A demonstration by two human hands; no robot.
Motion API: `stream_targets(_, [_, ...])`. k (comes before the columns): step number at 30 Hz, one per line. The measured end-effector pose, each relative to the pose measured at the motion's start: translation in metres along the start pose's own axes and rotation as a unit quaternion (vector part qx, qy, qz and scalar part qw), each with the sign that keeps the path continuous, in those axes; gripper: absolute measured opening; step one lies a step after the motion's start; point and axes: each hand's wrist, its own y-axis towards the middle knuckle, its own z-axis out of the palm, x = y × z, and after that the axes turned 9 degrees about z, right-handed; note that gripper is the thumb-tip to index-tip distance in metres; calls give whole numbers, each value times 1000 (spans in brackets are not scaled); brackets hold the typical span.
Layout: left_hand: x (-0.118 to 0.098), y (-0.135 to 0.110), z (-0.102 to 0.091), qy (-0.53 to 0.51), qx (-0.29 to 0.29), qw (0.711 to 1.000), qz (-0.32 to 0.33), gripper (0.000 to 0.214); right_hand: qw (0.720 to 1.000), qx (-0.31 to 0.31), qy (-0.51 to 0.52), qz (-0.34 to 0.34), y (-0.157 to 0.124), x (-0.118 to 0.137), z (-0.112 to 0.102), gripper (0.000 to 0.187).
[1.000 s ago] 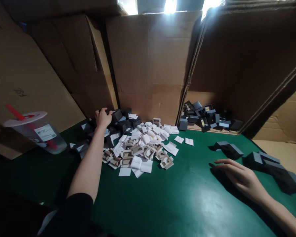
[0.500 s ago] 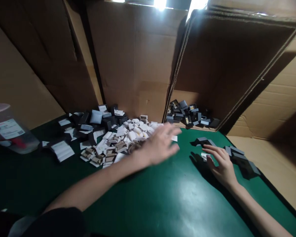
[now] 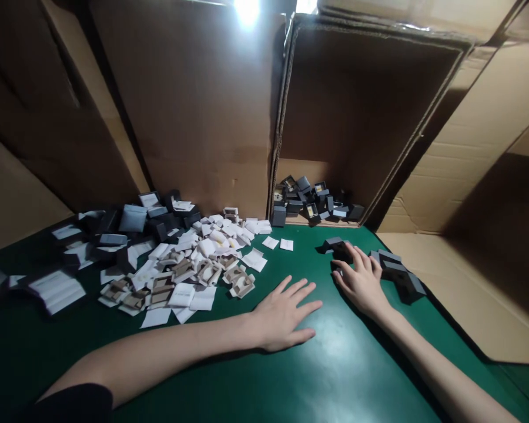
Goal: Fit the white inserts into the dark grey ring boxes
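My left hand (image 3: 287,314) is low over the green table (image 3: 255,382), palm down, with its fingers spread and nothing in it. To its upper left lies a heap of white folded paper pieces and small brown-and-white card inserts (image 3: 207,267). My right hand (image 3: 362,281) is bent at the right, thumb and forefinger close together around something small and greyish, mostly hidden. A dark folded box piece (image 3: 333,245) lies just beyond its fingertips. Close on its right are more dark box pieces (image 3: 397,270) in a row.
Dark small boxes (image 3: 132,220) are piled at the back left. More small boxes (image 3: 311,200) lie inside an open cardboard box (image 3: 357,88) at the back. Cardboard walls (image 3: 203,117) close off the far side, and a cardboard flap (image 3: 480,294) lies at the right.
My left hand has come back toward me from the edge of the white heap and slowed. My right hand's fingers have curled in; the small white piece there is now mostly hidden. The view has turned right.
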Motion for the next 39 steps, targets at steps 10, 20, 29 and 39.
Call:
stream_targets(10, [8, 9, -11, -35, 30, 998, 31, 56, 997, 12, 73, -26, 9, 2, 4, 27])
stream_targets(20, [13, 8, -20, -37, 38, 997, 47, 56, 991, 47, 112, -49, -8, 22, -14, 40])
stream_targets(29, [17, 10, -19, 9, 17, 998, 56, 51, 947, 158, 251, -121, -11, 33, -30, 39])
stream_targets(39, [14, 10, -16, -8, 45, 997, 55, 53, 890, 198, 408, 51, -7, 26, -32, 14])
